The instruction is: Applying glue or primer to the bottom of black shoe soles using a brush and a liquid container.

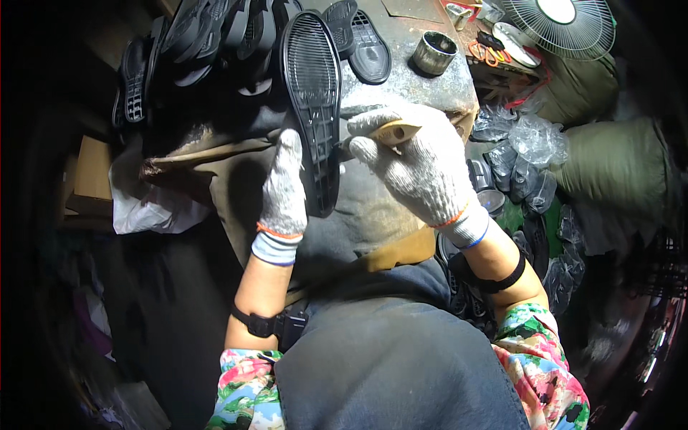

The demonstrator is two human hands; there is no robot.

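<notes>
My left hand [284,183], in a white knit glove, grips a black shoe sole [316,107] by its left edge. The sole stands lengthwise before me, its hollow ribbed and gridded inner face toward me. Gloved as well, my right hand [423,161] is closed round a wooden-handled brush [396,133] just right of the sole. The handle's pale end shows above my fingers; the bristle end by the sole is hard to make out. A stained round pot [434,54] stands on the bench beyond my right hand.
More black soles [247,32] are piled at the back left of the worn bench [459,82], with a loose sole [370,50] beside them. At right are orange-handled scissors [489,54], a fan [562,25], plastic-wrapped items [534,143] and a green sack [616,168]. A cardboard box [92,172] sits left.
</notes>
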